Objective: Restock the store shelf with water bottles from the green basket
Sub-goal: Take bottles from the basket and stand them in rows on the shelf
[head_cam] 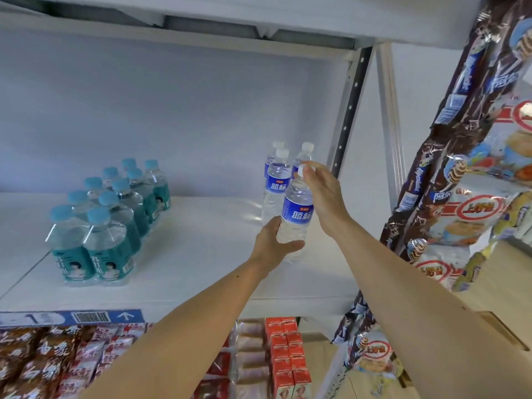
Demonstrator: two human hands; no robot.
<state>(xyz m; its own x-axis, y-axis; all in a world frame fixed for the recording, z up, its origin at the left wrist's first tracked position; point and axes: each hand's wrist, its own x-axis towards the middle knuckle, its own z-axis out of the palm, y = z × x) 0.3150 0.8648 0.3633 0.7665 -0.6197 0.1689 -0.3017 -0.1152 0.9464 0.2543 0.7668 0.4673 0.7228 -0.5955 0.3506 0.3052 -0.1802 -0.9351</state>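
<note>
Bottle [296, 214] with the blue label is up at the shelf [201, 254], slightly tilted, held just in front of three matching bottles [277, 182] already standing at the back right. Left hand [273, 243] wraps the lower body, a full grip; right hand [322, 191] pinches the white cap. It looks not yet set down. So three placed, a fourth going in. The green basket is out of sight, so what's left I can't tell. Teal bottles [109, 220] stand well apart to the left.
</note>
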